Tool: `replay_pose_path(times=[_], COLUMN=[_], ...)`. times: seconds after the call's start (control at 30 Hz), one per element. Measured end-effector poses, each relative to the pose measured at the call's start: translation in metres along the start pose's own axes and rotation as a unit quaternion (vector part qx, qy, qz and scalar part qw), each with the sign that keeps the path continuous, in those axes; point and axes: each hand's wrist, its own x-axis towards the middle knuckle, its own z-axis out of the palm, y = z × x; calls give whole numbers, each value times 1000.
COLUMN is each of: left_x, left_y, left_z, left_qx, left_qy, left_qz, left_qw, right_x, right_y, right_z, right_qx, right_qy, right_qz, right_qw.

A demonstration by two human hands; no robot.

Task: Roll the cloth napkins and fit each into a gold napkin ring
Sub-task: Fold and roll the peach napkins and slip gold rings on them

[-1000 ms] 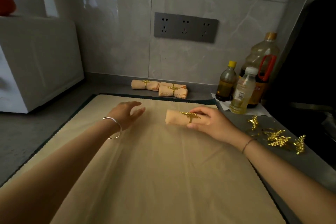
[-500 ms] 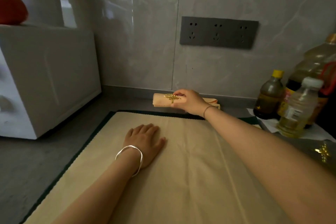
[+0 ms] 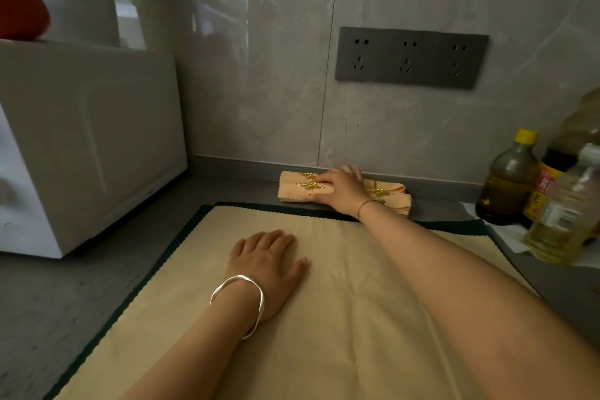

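At twelve o'clock the right hand (image 3: pixel 341 188) rests, fingers loose, on a rolled napkin (image 3: pixel 290 193) with a gold ring (image 3: pixel 310 186). Nearer, the left hand (image 3: pixel 266 266) lies flat on the yellow cloth (image 3: pixel 341 318).

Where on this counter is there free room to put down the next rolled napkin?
Free: the grey counter between white appliance and beige cloth; the cloth between left hand and right forearm. Crowded: the wall strip where the right hand rests on rolled napkins, and the bottles corner.
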Motion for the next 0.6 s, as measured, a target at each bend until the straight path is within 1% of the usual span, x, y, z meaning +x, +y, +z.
replay_pose_path(times=[0.2,0.33,0.47,0.6], left_x=[0,0,-1,-2], left_y=[-1,0,1,2], left_z=[0,0,-3,-3], left_qx=[-2,2,5,0], left_qy=[0,-2,-13,-27], left_qz=[1,-1,0,1], left_qw=[1000,1000,1000,1000], right_x=[-1,-12,-28,-74], right_y=[13,24,30,37], right_z=[2,-2,-12,-28], right_qx=[-51,-61,-42,51], right_qy=[-4,8,37,73], right_qz=[-8,-12,0,20], right_qw=[999,998,998,996])
